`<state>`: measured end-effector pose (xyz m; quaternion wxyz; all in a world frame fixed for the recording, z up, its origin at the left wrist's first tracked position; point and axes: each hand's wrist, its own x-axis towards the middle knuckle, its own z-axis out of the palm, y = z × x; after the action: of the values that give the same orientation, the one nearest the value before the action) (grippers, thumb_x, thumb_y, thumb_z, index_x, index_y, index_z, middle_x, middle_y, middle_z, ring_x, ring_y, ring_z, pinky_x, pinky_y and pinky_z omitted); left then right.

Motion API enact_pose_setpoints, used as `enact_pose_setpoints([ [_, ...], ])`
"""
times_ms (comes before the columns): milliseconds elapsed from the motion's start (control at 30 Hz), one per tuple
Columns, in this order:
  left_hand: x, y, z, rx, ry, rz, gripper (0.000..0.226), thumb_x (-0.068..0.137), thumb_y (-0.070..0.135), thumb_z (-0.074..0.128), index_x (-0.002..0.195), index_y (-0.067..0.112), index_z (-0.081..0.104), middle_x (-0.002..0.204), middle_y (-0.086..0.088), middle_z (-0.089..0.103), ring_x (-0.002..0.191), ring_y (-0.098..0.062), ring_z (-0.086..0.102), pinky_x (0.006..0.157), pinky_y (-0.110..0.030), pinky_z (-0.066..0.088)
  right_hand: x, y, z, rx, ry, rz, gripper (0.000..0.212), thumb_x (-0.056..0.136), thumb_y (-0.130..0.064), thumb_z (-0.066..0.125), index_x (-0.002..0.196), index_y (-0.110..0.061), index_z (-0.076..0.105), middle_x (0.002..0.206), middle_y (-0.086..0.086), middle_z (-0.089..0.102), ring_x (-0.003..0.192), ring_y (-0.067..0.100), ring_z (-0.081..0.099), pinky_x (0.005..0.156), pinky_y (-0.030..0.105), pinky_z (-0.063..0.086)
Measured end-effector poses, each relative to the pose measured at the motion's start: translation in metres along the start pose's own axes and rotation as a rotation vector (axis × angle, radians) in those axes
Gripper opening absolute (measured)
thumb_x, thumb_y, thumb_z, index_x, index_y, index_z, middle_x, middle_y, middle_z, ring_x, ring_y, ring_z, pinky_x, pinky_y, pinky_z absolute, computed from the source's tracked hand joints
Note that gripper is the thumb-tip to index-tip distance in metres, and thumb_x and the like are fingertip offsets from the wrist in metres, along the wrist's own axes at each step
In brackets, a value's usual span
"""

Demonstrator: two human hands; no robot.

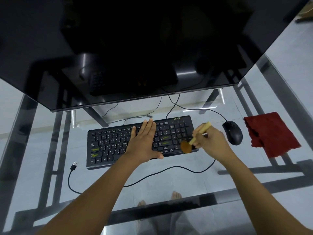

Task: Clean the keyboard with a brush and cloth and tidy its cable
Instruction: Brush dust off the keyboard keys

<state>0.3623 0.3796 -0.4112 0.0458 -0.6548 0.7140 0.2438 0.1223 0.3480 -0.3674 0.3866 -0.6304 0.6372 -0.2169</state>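
The left hand (pixel 144 143) lies flat on the keyboard (pixel 108 146). The right hand (pixel 211 143) grips a brush (pixel 194 139), bristles at the keyboard's right end.

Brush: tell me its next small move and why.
Probably sweep the brush across the number-pad keys, away from the near edge. The right hand grips it with the bristles at the near right corner of the keyboard, and the left hand lies flat on the middle keys, steadying it.

Monitor (pixel 152 48) looming over my keyboard's (pixel 110 146) far edge, mouse (pixel 232 133) crowding its right end, cable (pixel 176 166) looping across the near glass desk (pixel 186 187)
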Motion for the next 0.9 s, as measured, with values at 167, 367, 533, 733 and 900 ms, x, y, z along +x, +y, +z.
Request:
enact_pose_setpoints([
  [167,0.001,-0.002,0.002,-0.011,0.015,0.008,0.127,0.069,0.066,0.07,0.152,0.018,-0.015,0.157,0.005,-0.026,0.143,-0.012,-0.027,0.117,-0.048,-0.013,0.0,-0.003,0.005,0.047,0.133,-0.082,0.016,0.095,-0.007,0.054,0.086,-0.018,0.061,0.083,-0.005,0.072,0.077,0.017,0.07,0.074,0.035,0.059],
  [367,0.0,-0.005,0.001,0.003,0.017,0.028,0.127,0.069,0.067,0.069,0.152,0.017,-0.014,0.158,0.003,-0.024,0.144,-0.012,-0.026,0.118,-0.049,-0.012,0.012,-0.029,0.029,0.04,0.283,-0.174,0.01,0.094,-0.011,0.057,0.087,-0.018,0.06,0.092,-0.002,0.064,0.081,0.008,0.062,0.074,0.019,0.05],
  [533,-0.013,-0.026,0.0,0.023,0.06,-0.006,0.128,0.068,0.07,0.067,0.152,0.016,-0.013,0.159,0.001,-0.022,0.144,-0.013,-0.024,0.116,-0.051,-0.015,0.02,-0.054,0.058,0.002,0.008,-0.227,0.011,0.096,-0.016,0.055,0.088,-0.017,0.062,0.087,-0.001,0.07,0.078,0.013,0.067,0.078,0.03,0.056],
  [733,-0.047,-0.072,-0.001,0.02,0.1,-0.103,0.128,0.067,0.075,0.063,0.153,0.014,-0.01,0.16,0.0,-0.019,0.145,-0.013,-0.022,0.115,-0.052,-0.016,0.024,-0.077,0.079,0.048,-0.256,-0.219,0.009,0.097,-0.015,0.053,0.096,-0.011,0.061,0.09,0.007,0.072,0.078,0.015,0.071,0.076,0.027,0.058],
  [900,-0.059,-0.086,-0.005,0.008,0.129,-0.137,0.129,0.065,0.076,0.063,0.153,0.014,-0.008,0.161,0.0,-0.015,0.146,-0.013,-0.019,0.116,-0.053,-0.015,0.026,-0.09,0.096,-0.111,0.009,-0.383,0.007,0.094,-0.011,0.054,0.091,-0.011,0.061,0.094,0.004,0.062,0.081,0.015,0.061,0.071,0.02,0.048],
])
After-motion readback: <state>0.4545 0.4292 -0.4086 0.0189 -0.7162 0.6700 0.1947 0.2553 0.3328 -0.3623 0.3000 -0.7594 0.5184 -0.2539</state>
